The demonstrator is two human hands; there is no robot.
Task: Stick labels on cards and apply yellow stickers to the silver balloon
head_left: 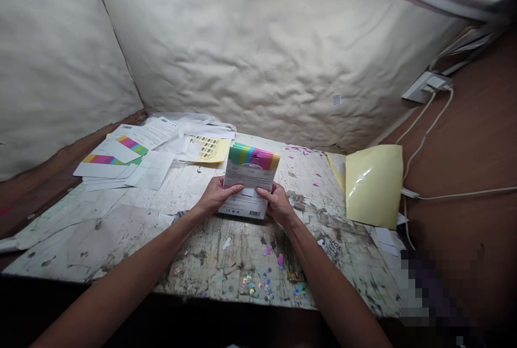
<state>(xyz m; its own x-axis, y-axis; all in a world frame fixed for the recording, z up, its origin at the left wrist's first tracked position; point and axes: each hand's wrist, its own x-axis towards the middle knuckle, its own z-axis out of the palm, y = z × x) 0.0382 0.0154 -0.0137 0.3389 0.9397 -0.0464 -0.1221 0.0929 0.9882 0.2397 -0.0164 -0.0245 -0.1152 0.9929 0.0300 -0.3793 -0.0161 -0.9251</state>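
Observation:
Both my hands grip a stack of white cards (249, 175) with a rainbow-coloured top edge, held on the worn work surface (121, 229). My left hand (214, 196) clasps the stack's lower left side, thumb on the front. On the lower right side, my right hand (277, 201) pinches the stack, thumb beside a small white tab at the bottom centre. Printed text and a barcode show on the lowest card.
More rainbow-edged cards and white sheets (117, 158) lie at the back left, next to a yellow sticker sheet (210, 148). A curled glossy yellow backing sheet (374, 183) lies at right. Shiny confetti bits (258, 283) litter the near edge. Cables (424, 138) run along the right.

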